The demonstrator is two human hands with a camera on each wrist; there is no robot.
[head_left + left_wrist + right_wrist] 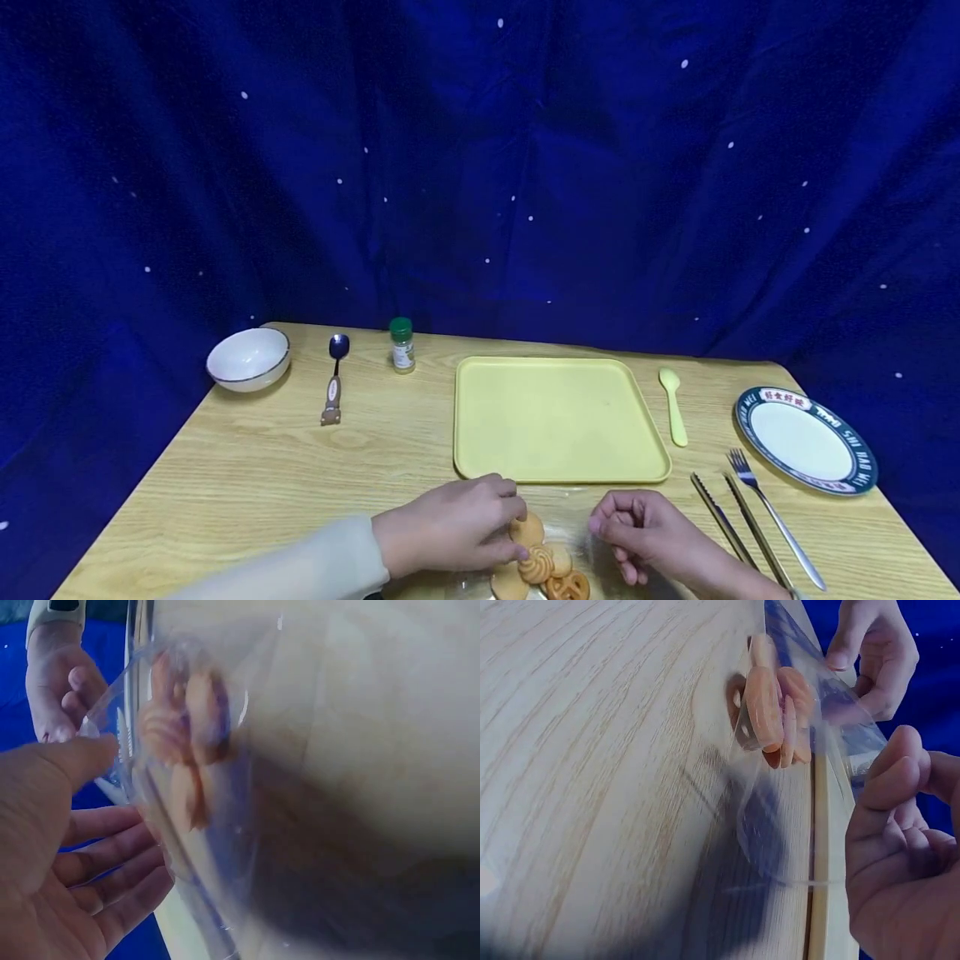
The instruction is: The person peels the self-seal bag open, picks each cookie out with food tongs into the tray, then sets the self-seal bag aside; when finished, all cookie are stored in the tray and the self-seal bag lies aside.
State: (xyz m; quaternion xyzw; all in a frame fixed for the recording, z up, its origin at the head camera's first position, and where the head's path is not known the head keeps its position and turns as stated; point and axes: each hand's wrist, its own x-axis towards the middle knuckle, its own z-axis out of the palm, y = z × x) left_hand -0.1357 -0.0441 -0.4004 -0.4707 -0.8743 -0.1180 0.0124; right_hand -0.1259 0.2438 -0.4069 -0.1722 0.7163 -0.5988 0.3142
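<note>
We have the cookies [536, 565] in a small heap by the middle of the table's near edge, seen through a clear bag [566, 521]. Our right hand [645, 533] pinches the film between thumb and forefinger; our left hand [465, 529] holds the opposite side of it, thumb above and fingers beneath.

The near edge looks like the main risk: if we pull or tip the bag toward ourselves, cookies could slide out and drop off the table [397, 467]. Uneven tugging might split the thin film, and a hard squeeze could crack the cookies.

The yellow tray [555, 417] sits just beyond the bag, its near edge close to our left knuckles, so a forward push might knock it. Our right forearm lies across the lower end of the tongs [757, 532] in the head view, and a sideways sweep could shove them against the fork [772, 508]. The pale spoon [672, 408] and plate [806, 442] lie toward the far right corner; the bowl [249, 358], dark spoon [332, 396] and green-capped jar [402, 346] stand well apart along the far left, out of our way
</note>
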